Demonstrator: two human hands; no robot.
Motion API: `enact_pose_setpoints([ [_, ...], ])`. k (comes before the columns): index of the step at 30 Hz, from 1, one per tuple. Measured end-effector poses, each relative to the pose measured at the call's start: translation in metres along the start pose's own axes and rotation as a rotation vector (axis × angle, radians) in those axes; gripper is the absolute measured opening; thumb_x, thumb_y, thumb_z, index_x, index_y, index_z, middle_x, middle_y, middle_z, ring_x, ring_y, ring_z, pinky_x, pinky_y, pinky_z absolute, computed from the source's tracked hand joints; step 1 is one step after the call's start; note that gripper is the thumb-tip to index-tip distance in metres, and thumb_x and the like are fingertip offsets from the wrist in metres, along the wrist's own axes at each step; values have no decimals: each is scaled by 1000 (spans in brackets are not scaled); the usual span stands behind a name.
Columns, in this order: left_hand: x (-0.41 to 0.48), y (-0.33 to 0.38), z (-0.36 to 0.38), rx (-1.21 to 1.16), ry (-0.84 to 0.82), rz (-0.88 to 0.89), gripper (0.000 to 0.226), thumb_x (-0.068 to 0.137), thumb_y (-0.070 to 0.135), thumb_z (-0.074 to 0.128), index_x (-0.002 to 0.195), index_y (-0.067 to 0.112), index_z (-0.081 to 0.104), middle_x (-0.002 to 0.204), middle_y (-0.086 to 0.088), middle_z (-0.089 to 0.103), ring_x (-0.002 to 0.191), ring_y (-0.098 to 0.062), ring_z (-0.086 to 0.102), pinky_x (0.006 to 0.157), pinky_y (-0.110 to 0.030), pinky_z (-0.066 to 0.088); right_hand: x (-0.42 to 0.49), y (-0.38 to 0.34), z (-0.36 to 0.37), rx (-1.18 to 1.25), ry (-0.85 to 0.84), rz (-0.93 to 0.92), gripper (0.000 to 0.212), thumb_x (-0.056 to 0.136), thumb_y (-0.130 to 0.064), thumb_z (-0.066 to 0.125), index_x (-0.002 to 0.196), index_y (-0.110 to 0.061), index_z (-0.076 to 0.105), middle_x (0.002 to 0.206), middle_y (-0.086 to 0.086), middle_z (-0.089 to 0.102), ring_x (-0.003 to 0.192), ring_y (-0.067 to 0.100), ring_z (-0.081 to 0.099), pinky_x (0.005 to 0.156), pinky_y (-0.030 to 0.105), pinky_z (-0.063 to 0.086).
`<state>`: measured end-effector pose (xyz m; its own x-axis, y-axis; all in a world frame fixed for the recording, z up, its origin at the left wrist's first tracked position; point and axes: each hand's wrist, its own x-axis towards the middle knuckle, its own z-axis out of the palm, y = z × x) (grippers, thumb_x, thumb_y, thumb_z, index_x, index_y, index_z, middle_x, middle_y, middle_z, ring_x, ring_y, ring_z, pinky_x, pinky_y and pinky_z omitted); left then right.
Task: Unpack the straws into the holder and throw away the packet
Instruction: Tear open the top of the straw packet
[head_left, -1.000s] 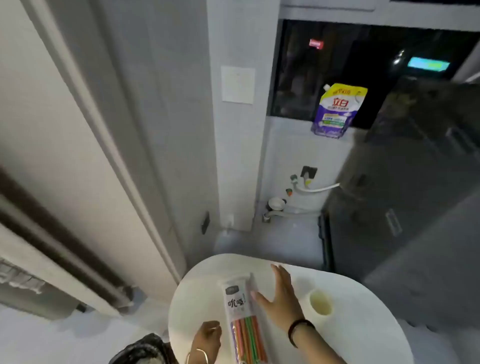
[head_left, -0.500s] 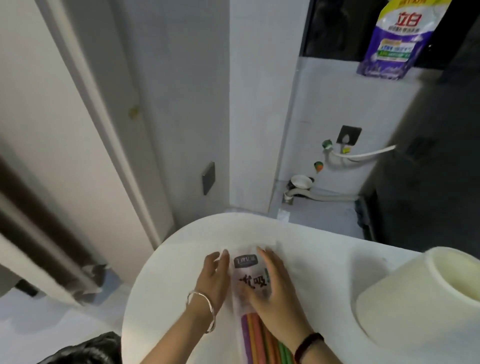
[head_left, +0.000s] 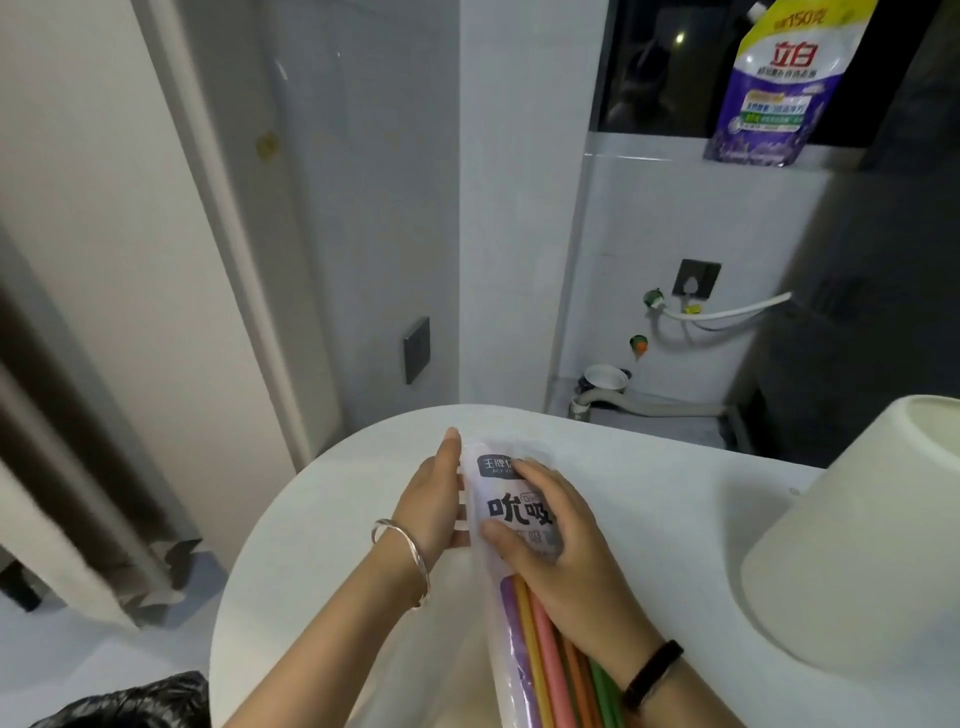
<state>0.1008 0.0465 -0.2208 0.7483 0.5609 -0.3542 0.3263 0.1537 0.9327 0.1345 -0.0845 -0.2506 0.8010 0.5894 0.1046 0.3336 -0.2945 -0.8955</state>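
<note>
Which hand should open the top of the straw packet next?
Probably the left hand. It holds the packet at its edge, right by the top end. The right hand is curled over the packet's middle, so it is better placed to hold it steady.

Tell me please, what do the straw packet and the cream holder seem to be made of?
The packet: likely thin plastic film, glossy and partly clear, since the coloured straws show through it. The holder: matte cream surface without shine, perhaps paper or plastic; I cannot tell which.
</note>
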Motion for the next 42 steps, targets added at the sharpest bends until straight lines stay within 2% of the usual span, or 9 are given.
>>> enact_pose_setpoints([
  [7, -40, 50, -5, -37, -110, 164, 47, 96, 59, 24, 92, 32, 63, 74, 8, 75, 60, -5, 69, 43, -14, 48, -14, -55, -24, 132, 91, -137, 63, 71, -57, 57, 131, -43, 42, 140, -26, 33, 116, -27, 30, 77, -9, 32],
  [9, -57, 68, -10, -67, -152, 232, 56, 93, 64, 21, 111, 32, 64, 90, 8, 77, 71, -6, 72, 56, -20, 55, -19, -81, -36, 176, 140, -190, 54, 72, -52, 58, 124, -43, 48, 139, -28, 36, 118, -28, 30, 88, -6, 30],
  [12, -94, 87, -19, -169, -200, 276, 71, 91, 69, 16, 130, 27, 59, 121, 0, 69, 101, -23, 71, 83, -37, 58, -38, -113, -49, 313, 175, -235, 50, 71, -51, 59, 119, -42, 52, 138, -24, 45, 126, -13, 38, 107, 17, 34],
  [14, -121, 98, -26, -210, -232, 318, 71, 91, 67, 17, 123, 25, 65, 121, 1, 70, 100, -26, 72, 83, -40, 58, -55, -137, -58, 398, 170, -263, 53, 69, -51, 60, 120, -38, 53, 132, -21, 53, 123, -7, 45, 105, 23, 39],
  [19, -184, 104, -29, -82, -276, 486, 46, 94, 53, 40, 99, 23, 74, 100, 16, 74, 82, -8, 74, 68, -28, 60, -109, -177, -75, 483, 118, -241, 45, 69, -53, 59, 108, -31, 61, 112, -15, 67, 108, -1, 60, 87, 16, 49],
  [23, -213, 97, -23, -48, -284, 504, 29, 88, 46, 58, 88, 17, 65, 93, 3, 72, 93, -14, 70, 69, -29, 61, -143, -185, -88, 518, 121, -135, 49, 70, -46, 59, 102, -9, 58, 106, -8, 70, 93, 3, 67, 83, 25, 54],
  [29, -244, 81, -13, -11, -301, 548, 27, 78, 43, 69, 79, 17, 61, 83, 5, 61, 65, 1, 60, 70, -31, 62, -176, -184, -97, 482, 115, -67, 52, 70, -51, 62, 88, -2, 57, 125, -8, 62, 115, 14, 59, 104, 46, 43],
  [37, -256, 73, -10, 10, -259, 576, 24, 83, 34, 69, 75, 16, 56, 87, 1, 58, 59, 4, 63, 65, -27, 61, -183, -174, -95, 412, 44, -87, 30, 94, -28, 49, 101, -1, 60, 122, -3, 65, 114, 15, 60, 104, 41, 43],
  [42, -257, 67, -7, -3, -236, 599, 19, 88, 28, 64, 80, 13, 55, 91, 0, 58, 60, 2, 64, 67, -24, 60, -185, -180, -93, 217, 73, -161, 28, 97, -20, 41, 80, -19, 63, 125, -8, 58, 102, 11, 59, 81, 20, 42],
])
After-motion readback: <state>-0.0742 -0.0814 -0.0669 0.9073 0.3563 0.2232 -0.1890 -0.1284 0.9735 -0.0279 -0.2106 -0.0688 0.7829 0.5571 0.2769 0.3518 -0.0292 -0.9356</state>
